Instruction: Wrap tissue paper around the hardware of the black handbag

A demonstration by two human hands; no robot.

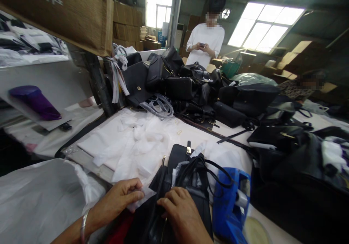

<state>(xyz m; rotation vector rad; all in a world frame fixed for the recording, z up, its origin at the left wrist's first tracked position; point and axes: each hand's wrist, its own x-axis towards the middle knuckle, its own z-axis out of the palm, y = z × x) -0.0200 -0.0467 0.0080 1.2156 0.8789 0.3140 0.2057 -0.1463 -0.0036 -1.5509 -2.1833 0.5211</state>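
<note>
A black handbag [191, 175] lies open in front of me at the table's near edge, its straps bunched on top. My left hand [120, 198], a bangle on its wrist, pinches a small white translucent packet [143, 196] at the bag's left side. My right hand [181, 213] rests on the bag's near edge, fingers curled against the leather. White tissue paper [136, 146] is spread on the table just beyond.
A blue tool [231, 204] lies right of the bag. Many black handbags [191, 87] are piled across the table's middle and right. A large white plastic bag [40, 196] is at my left. A person in white [205, 42] stands at the far side. A cardboard box [68, 11] overhangs top left.
</note>
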